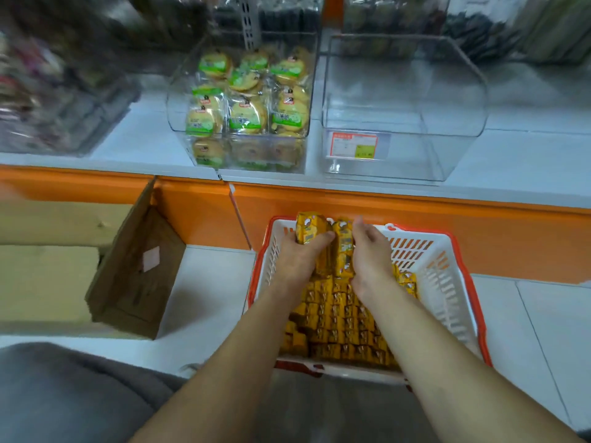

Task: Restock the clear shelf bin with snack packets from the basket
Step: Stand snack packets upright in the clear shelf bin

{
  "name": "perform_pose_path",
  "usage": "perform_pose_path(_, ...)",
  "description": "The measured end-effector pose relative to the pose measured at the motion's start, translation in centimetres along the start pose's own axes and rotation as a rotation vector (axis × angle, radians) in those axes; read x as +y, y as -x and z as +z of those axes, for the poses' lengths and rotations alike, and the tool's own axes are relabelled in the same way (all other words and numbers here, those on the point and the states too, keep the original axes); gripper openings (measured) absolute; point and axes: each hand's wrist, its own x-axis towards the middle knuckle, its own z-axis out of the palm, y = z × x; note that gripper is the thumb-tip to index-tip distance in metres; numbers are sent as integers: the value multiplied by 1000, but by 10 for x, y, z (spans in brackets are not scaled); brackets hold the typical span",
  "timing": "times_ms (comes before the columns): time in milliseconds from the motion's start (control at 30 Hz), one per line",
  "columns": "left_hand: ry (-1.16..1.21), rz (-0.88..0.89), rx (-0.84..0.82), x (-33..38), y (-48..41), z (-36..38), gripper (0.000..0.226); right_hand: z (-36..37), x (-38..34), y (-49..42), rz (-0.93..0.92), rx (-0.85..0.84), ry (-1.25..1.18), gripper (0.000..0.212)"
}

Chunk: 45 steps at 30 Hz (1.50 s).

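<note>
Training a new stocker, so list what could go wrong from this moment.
1. The yellow packets are a loose bundle squeezed between the left hand and right hand. The grip could slip during the lift, and some could fall outside the basket.
2. The empty clear bin sits right beside the bin of green packets, so stock could land in the wrong one.

2 forearms reach forward; left hand (pixel 299 255) curls its grip round packets (pixel 311 231), right hand (pixel 371 255) seemingly flat-fingered.
</note>
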Motion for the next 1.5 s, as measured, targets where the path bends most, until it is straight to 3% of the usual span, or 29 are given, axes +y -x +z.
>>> perform_pose_path(100,32,49,-9,32,19,-4,16,16,-23,26,-52,-72,-79,28)
perform_pose_path(200,26,86,-8,65,36,-1,35,18,-46,46,-85,-214,-228,14)
perform_pose_path(300,-6,151,-77,94,48,-1,24,6,-73,63,-166,-347,-256,32)
perform_pose_path(367,-29,179,-142,111,55,-1,10,-3,-92,70,-244,-407,-230,35)
perform_pose_path(467,-53,186,-245,133,68,0,7,-9,-119,82,-336,-460,-187,42)
perform_pose_path(567,29,211,-279,150,81,6,20,-10,-135,92,-342,-434,-212,42)
perform_pose_path(667,58,223,-184,162,87,9,30,-7,-140,95,-308,-408,-260,37)
perform_pose_path(900,28,261,-109,172,73,-3,24,10,-142,91,-403,-419,-144,25)
perform_pose_path(1000,16,262,-107,182,61,-10,48,19,-151,82,-288,-496,-272,20)
perform_pose_path(1067,-3,283,-111,190,50,-15,59,21,-160,71,-203,-549,-366,29)
perform_pose_path(1233,-110,388,-138,204,17,-23,35,21,-185,31,-348,-382,-173,37)
perform_pose_path(1333,-129,414,-122,203,-2,-29,35,19,-202,-3,-441,-268,-21,40)
perform_pose_path(1500,-139,428,-113,199,-25,-31,41,33,-222,-66,-584,-226,202,26)
